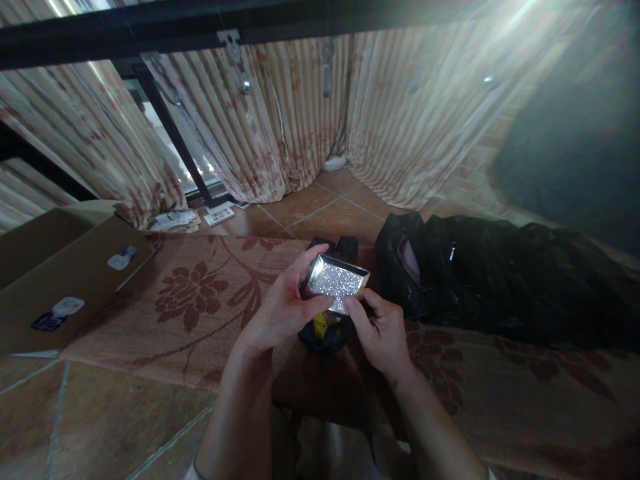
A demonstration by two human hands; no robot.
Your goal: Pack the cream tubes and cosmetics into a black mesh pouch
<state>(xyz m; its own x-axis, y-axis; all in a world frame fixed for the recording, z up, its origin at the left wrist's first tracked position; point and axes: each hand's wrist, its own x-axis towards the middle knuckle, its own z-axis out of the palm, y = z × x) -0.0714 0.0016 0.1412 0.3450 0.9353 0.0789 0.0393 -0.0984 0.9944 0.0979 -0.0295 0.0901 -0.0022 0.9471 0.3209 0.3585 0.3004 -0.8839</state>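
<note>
Between my two hands is a small flat rectangular case [336, 277], its top covered in silver glitter with a shiny metallic rim. My left hand [287, 300] grips it from the left, the thumb lying across its near edge. At its lower right corner, my right hand [383, 330] pinches the edge between thumb and fingers. Directly beneath stands a small black bag [325, 341], partly hidden by the hands and the case. Something yellow with dark lettering [321, 325] shows in the bag's opening.
A large black bag [480, 280] lies to the right on the patterned rug [195, 300]. An open cardboard box [75, 280] stands at the left. Papers [175, 220] and a white printed card [219, 215] lie by the striped curtains [260, 133]. A dark bar [200, 30] crosses the top.
</note>
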